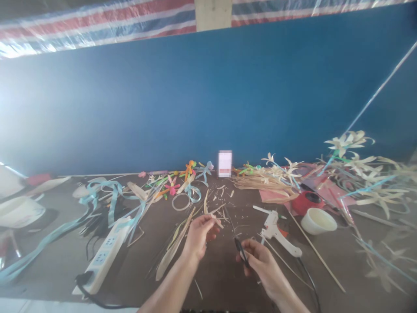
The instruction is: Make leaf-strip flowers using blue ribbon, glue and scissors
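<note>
Between the thumb and fingers of my left hand [202,232] is a small pale strip of dried leaf [217,221]. My right hand [257,256] is closed around the black handle of a slim tool [240,250]. Its thin shaft points away from me, and its exact kind is hard to make out. The two hands are apart, low over the dark table. Small pale scraps [224,193] lie scattered just beyond them. Long dried leaf strips [176,248] rest beside my left wrist. To the right of my right hand lies a white hot glue gun [275,232] with a black cord.
A white power strip [106,256] and light blue ribbon [112,191] lie on the left. At the right are a white cup [318,221], a red round container [306,202], a thin stick [317,252] and pale leaf flowers [368,174]. A blue panel [208,100] stands behind the table.
</note>
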`<control>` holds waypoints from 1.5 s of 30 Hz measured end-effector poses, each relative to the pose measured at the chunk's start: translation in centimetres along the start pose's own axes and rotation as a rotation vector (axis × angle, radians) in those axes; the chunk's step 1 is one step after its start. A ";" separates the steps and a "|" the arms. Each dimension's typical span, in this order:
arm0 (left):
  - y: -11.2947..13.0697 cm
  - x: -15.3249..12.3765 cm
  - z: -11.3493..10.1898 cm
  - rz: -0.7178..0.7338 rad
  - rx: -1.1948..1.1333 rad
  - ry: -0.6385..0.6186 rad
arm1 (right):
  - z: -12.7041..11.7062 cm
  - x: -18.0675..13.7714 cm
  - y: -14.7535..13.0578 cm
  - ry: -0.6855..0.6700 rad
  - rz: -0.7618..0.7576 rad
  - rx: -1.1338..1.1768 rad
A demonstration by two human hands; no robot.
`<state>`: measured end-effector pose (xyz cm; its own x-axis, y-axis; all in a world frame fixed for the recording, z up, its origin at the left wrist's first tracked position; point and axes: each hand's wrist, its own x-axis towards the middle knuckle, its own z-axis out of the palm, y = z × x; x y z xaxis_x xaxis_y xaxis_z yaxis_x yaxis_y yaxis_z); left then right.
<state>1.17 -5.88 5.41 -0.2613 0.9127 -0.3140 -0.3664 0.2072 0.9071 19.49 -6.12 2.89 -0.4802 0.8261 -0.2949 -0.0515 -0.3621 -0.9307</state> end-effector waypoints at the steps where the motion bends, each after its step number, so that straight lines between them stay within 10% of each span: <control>1: 0.1 0.0 0.1 -0.004 -0.003 -0.001 | 0.1 0.0 0.0 0.010 -0.020 -0.003; 19: 0.2 -0.2 -1.0 -0.081 -0.032 -0.029 | -1.8 -0.2 -1.4 0.010 -0.246 -0.622; 45: 0.8 -1.0 -0.8 -0.045 -0.033 -0.013 | -1.3 -1.1 -2.6 0.047 -0.247 -0.636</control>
<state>0.44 -6.88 6.20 -0.2318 0.9074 -0.3506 -0.4071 0.2369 0.8821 21.30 -5.52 5.32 -0.4810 0.8751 -0.0533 0.3770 0.1515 -0.9137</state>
